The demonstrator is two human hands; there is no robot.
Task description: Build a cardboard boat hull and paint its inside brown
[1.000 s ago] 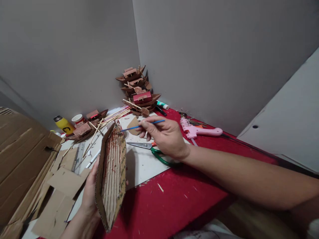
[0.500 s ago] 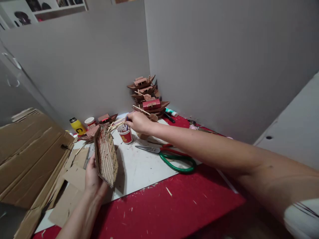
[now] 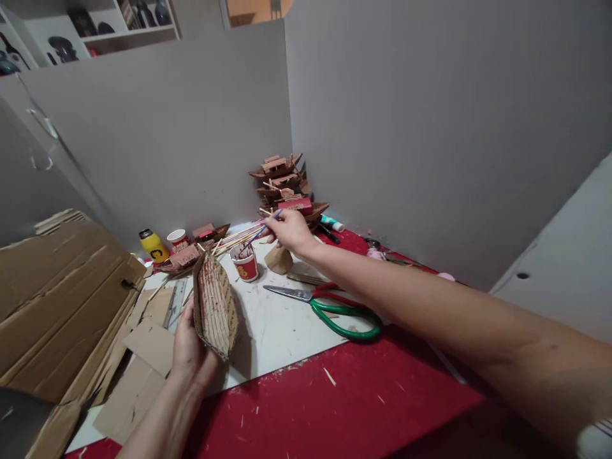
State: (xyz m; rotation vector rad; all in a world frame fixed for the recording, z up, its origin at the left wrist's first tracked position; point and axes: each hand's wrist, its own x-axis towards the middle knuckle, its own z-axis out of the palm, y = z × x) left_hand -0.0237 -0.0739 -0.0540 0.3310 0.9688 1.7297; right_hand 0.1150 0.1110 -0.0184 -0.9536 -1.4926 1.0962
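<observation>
My left hand (image 3: 189, 357) grips a boat-shaped cardboard hull (image 3: 216, 306), held on edge with its ribbed, red-streaked inside facing me. My right hand (image 3: 291, 231) is stretched forward, pinching a thin blue-handled paintbrush (image 3: 261, 232). The brush tip dips into a small red and white paper cup (image 3: 245, 262) standing on the white board (image 3: 277, 325).
Green-handled scissors (image 3: 329, 306) lie on the white board. Finished cardboard boats (image 3: 287, 188) are stacked in the corner, more boats and wooden sticks (image 3: 224, 241) at left, beside a yellow bottle (image 3: 153, 245). Cardboard sheets (image 3: 52, 299) lie at left. Grey partitions enclose the red table (image 3: 344, 395).
My right hand reached forward from above the scissors to the paper cup and now has the brush tip in it. The hull in my left hand sank lower and away from me.
</observation>
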